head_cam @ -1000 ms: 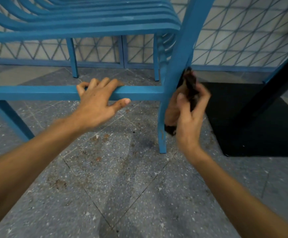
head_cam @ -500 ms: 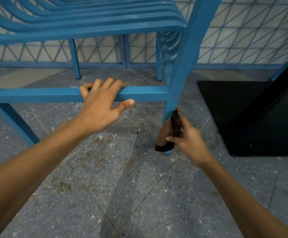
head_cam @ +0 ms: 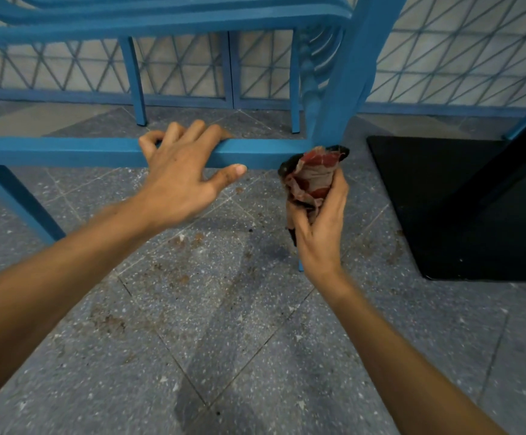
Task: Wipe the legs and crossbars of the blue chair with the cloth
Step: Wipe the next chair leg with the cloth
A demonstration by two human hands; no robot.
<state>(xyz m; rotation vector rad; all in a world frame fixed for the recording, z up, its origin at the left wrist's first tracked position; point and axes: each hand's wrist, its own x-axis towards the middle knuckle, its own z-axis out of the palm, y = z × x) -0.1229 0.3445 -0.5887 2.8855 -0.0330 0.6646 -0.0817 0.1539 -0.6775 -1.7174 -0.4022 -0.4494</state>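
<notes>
On the floor [head_cam: 255, 356] stand one blue chair [head_cam: 161, 20] showing four legs and one crossbar [head_cam: 67, 152], with two hands, one cloth [head_cam: 313, 180] and one black base plate [head_cam: 443, 199].

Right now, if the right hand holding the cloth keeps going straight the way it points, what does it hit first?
Probably the chair's front leg where the crossbar joins: the cloth in the right hand points up at it, though depth is unclear.

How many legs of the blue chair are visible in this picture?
4: near left leg, near right leg behind the cloth, and two far legs. None seems hidden.
</notes>
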